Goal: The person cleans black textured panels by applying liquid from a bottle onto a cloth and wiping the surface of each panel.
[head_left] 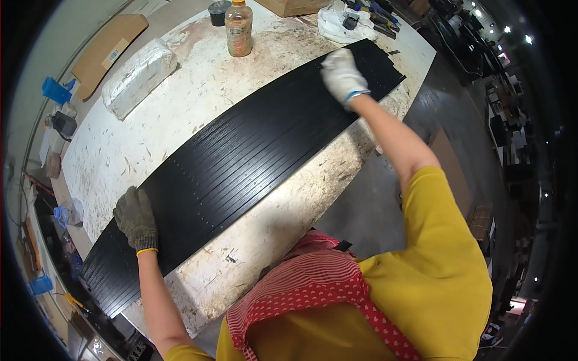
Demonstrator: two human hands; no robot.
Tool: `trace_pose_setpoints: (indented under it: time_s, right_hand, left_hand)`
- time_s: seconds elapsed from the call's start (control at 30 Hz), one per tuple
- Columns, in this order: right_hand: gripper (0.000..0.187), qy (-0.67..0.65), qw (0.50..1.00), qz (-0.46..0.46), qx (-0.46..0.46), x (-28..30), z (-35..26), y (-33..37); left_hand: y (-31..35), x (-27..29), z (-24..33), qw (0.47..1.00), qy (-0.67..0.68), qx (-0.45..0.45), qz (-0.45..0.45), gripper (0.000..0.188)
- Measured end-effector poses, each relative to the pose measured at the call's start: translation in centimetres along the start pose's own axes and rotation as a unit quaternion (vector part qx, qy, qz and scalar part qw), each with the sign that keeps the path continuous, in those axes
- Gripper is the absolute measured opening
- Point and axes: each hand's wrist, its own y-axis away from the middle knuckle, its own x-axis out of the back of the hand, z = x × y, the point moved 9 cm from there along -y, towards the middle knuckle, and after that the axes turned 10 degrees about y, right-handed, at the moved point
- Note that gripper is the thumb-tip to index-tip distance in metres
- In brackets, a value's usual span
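A long black slatted panel (241,141) lies slantwise across the white worktable, from near left to far right. Narrow grooves run along its length, and rows of small dots cross it left of the middle. My left hand (136,219), in a dark grey-green knit glove, rests flat on the panel toward its near left end, fingers stretched toward the far edge. My right hand (343,77), in a white glove, presses on the panel close to its far right end. Its fingers look curled in and slightly blurred; whatever they may hold is hidden.
On the stained worktable (174,120) stand a bottle (239,30) with an orange cap and a dark jar (219,13). A wrapped white block (139,77) and brown cardboard (111,51) lie at left. Hand tools (382,18) sit beside a white plastic bag (337,23) at far right.
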Motion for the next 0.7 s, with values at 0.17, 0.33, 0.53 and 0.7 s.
trace_pose_setpoints:
  time_s: [0.17, 0.33, 0.53, 0.7]
  right_hand:
    - [0.028, -0.102, 0.962, -0.155, 0.200, 1.9, -20.0, 6.5]
    - [0.028, -0.036, 0.967, -0.241, 0.069, 0.2, -8.6, -0.5]
    - [0.029, -0.038, 0.966, -0.235, 0.106, -0.1, -10.1, 0.4]
    - [0.025, -0.050, 0.972, -0.217, 0.071, -0.7, -7.3, -1.5]
  left_hand:
    - [0.3, -0.3, -1.0, 0.999, 0.019, -0.021, 0.024, 0.034]
    - [0.4, 0.2, -0.9, 0.999, 0.021, -0.014, 0.029, 0.033]
    - [-0.4, -0.3, -0.2, 0.999, -0.019, -0.011, -0.026, 0.036]
    - [-1.5, -0.5, -0.2, 0.998, -0.030, -0.026, -0.038, 0.036]
